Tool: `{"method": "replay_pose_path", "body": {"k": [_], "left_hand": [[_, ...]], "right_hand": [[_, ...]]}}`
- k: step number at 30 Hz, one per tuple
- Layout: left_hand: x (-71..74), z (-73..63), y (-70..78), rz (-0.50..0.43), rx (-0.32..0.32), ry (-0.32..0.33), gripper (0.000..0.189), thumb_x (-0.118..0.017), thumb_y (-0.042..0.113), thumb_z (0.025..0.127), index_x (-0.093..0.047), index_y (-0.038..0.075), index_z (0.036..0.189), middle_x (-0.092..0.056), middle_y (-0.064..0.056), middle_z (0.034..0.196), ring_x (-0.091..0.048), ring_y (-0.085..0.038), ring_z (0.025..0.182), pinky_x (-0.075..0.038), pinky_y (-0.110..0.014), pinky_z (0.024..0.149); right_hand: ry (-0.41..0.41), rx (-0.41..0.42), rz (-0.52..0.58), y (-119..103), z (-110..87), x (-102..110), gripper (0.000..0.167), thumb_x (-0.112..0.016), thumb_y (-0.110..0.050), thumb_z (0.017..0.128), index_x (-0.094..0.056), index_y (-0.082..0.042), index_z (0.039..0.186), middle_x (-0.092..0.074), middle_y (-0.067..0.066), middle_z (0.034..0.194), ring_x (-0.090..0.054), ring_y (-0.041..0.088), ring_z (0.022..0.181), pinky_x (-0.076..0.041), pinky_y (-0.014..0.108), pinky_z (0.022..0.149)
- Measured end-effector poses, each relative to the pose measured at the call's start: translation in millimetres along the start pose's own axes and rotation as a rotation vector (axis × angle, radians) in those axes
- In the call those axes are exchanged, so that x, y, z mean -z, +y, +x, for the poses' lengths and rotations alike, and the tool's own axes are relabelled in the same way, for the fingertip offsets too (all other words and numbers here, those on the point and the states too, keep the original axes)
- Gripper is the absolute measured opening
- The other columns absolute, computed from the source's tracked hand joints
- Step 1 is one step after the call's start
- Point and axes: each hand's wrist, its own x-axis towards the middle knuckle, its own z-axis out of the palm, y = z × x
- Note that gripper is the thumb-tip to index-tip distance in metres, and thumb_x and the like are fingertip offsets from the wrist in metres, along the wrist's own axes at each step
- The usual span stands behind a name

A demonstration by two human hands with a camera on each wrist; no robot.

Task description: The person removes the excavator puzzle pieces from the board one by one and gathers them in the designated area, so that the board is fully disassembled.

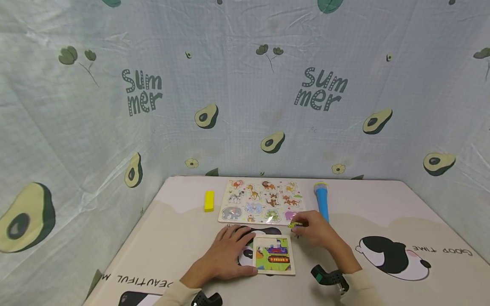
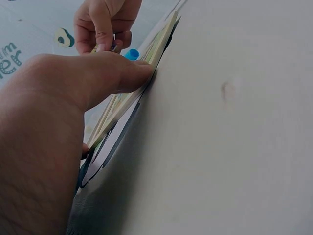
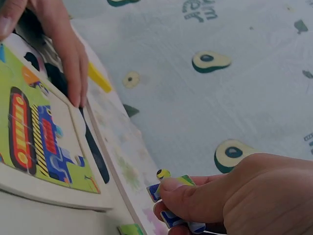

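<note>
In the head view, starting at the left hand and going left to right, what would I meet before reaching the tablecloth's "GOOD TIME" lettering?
Left hand → framed puzzle → right hand → printed black-and-white animal.

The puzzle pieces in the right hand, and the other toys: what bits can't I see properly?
Puzzle pieces: right wrist view; the right hand covers parts, so counting them isn't possible.
Blue microphone: head view; the right hand hides its bottom end.
Puzzle board: left wrist view; seen nearly edge-on, partly behind the left hand.
Animal board: right wrist view; its animals look pale and blurred.
Green thing: right wrist view; cut off by the bottom edge.
</note>
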Motion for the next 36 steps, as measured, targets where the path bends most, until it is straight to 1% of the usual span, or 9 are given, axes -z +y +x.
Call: {"method": "replay_pose_path", "body": {"k": [3, 6, 8, 13, 16, 24, 28, 32, 36], "left_hand": [[-0.1, 0.0, 0.1, 0.002, 0.003, -0.003, 0.094, -0.052, 0.082, 0.080, -0.043, 0.027, 0.155, -0.038, 0.002, 0.160, -0.028, -0.028, 0.148, -0.019, -0.061, 0.120], [-0.6, -0.1, 0.1, 0.004, 0.007, -0.007, 0.094, -0.052, 0.083, 0.080, -0.042, 0.027, 0.155, -0.038, 0.003, 0.160, -0.027, -0.028, 0.149, -0.019, -0.061, 0.120], [-0.8, -0.5, 0.1, 0.005, 0.004, -0.007, 0.094, -0.052, 0.083, 0.080, -0.043, 0.027, 0.155, -0.038, 0.002, 0.160, -0.028, -0.028, 0.148, -0.019, -0.061, 0.120], [0.0, -0.7, 0.4, 0.000, -0.001, -0.007, 0.094, -0.053, 0.082, 0.080, -0.043, 0.026, 0.154, -0.038, 0.001, 0.160, -0.028, -0.029, 0.148, -0.020, -0.061, 0.119], [0.4, -0.3, 0.7, -0.001, 0.003, -0.011, 0.094, -0.052, 0.083, 0.080, -0.043, 0.026, 0.155, -0.038, 0.001, 0.160, -0.028, -0.029, 0.148, -0.019, -0.061, 0.120], [-0.9, -0.5, 1.4, 0.012, 0.012, -0.011, 0.093, -0.051, 0.083, 0.080, -0.042, 0.028, 0.155, -0.038, 0.003, 0.160, -0.027, -0.028, 0.148, -0.018, -0.061, 0.120], [-1.0, -0.9, 0.5, 0.012, 0.006, -0.006, 0.093, -0.051, 0.083, 0.081, -0.042, 0.027, 0.155, -0.038, 0.002, 0.160, -0.028, -0.029, 0.148, -0.019, -0.061, 0.120], [-0.6, -0.7, -0.5, 0.012, 0.002, -0.004, 0.094, -0.051, 0.083, 0.081, -0.042, 0.026, 0.155, -0.038, 0.002, 0.160, -0.028, -0.029, 0.148, -0.019, -0.060, 0.120], [-1.4, -0.4, -0.6, 0.020, 0.004, -0.009, 0.094, -0.049, 0.084, 0.081, -0.042, 0.027, 0.155, -0.038, 0.003, 0.160, -0.027, -0.029, 0.149, -0.019, -0.060, 0.120]], "right_hand": [[-0.006, 0.005, 0.019, 6.7, 0.0, 5.5, 0.018, -0.071, -0.005, 0.093, -0.075, -0.004, 0.111, -0.069, 0.003, 0.097, -0.057, 0.018, 0.085, -0.053, 0.030, 0.073], [-0.003, 0.009, 0.035, 12.6, -0.9, 10.3, 0.019, -0.068, -0.005, 0.095, -0.075, -0.002, 0.112, -0.070, 0.004, 0.098, -0.058, 0.018, 0.083, -0.054, 0.029, 0.072], [0.009, 0.008, 0.031, 16.6, -1.5, 12.8, 0.018, -0.069, -0.006, 0.095, -0.076, -0.003, 0.111, -0.068, 0.004, 0.095, -0.057, 0.018, 0.081, -0.054, 0.029, 0.070], [0.033, -0.036, 0.020, 28.5, -2.3, 16.6, 0.008, -0.072, -0.006, 0.092, -0.074, -0.004, 0.100, -0.061, 0.003, 0.081, -0.055, 0.018, 0.074, -0.051, 0.028, 0.062], [0.040, -0.061, 0.021, 35.6, -2.6, 17.8, 0.005, -0.073, -0.006, 0.091, -0.072, -0.005, 0.096, -0.059, 0.004, 0.076, -0.054, 0.018, 0.070, -0.048, 0.028, 0.059], [0.054, -0.088, 0.017, 50.1, -2.4, 17.9, 0.004, -0.074, -0.007, 0.091, -0.074, -0.004, 0.094, -0.059, 0.003, 0.070, -0.054, 0.017, 0.061, -0.048, 0.028, 0.054], [0.058, -0.086, -0.009, 53.1, -2.4, 16.9, 0.006, -0.075, -0.010, 0.090, -0.073, -0.005, 0.091, -0.058, 0.002, 0.067, -0.054, 0.016, 0.056, -0.046, 0.028, 0.052], [0.072, -0.088, -0.064, 53.2, -2.4, 16.2, 0.013, -0.078, -0.016, 0.089, -0.070, -0.006, 0.086, -0.056, 0.002, 0.063, -0.053, 0.015, 0.054, -0.045, 0.029, 0.052], [0.087, -0.105, -0.126, 52.7, -2.5, 15.0, 0.020, -0.081, -0.019, 0.087, -0.066, -0.006, 0.081, -0.054, 0.003, 0.065, -0.052, 0.018, 0.060, -0.043, 0.030, 0.054]]}}
